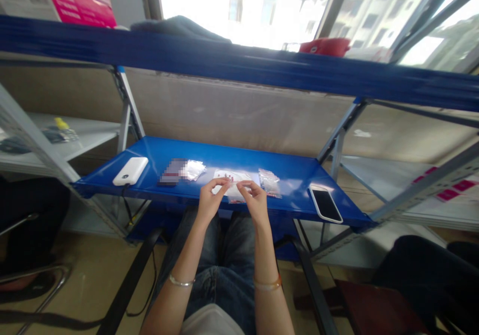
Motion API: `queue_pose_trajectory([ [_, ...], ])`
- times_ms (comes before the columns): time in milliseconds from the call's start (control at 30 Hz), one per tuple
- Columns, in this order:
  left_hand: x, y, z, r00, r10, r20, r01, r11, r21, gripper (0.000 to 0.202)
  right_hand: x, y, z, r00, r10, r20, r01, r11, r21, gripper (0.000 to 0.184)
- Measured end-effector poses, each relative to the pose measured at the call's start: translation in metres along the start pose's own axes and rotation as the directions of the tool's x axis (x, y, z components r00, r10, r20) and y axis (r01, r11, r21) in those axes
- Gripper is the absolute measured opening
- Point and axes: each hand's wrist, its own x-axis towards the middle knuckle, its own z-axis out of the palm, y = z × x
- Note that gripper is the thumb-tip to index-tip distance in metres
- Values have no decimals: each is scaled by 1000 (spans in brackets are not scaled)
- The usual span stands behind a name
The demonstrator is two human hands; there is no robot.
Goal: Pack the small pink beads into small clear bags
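Note:
My left hand (211, 197) and my right hand (254, 197) are raised side by side over the front edge of a blue metal shelf (288, 170). Both pinch the top of a small clear plastic bag (234, 191) between thumb and fingers. Under it lies a white sheet (232, 176) with small red bits on it. Just right of my right hand is a clear bag of small parts (270, 181). To the left sits a pile of clear bags (194, 168) beside a blurred patch.
A white power bank (130, 170) with a cable lies at the shelf's left end, and a phone (325, 203) lies face up at its right end. Grey shelves flank it. A dark stool (374, 307) stands at lower right. A blue beam (239, 63) runs overhead.

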Motion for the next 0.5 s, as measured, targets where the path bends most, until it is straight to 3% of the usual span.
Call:
queue_pose_trajectory([
  [500,-1,3,2,998,55,-17,-54,998,17,17,1,7,1,999,-34,-26,33,998,-58,20],
])
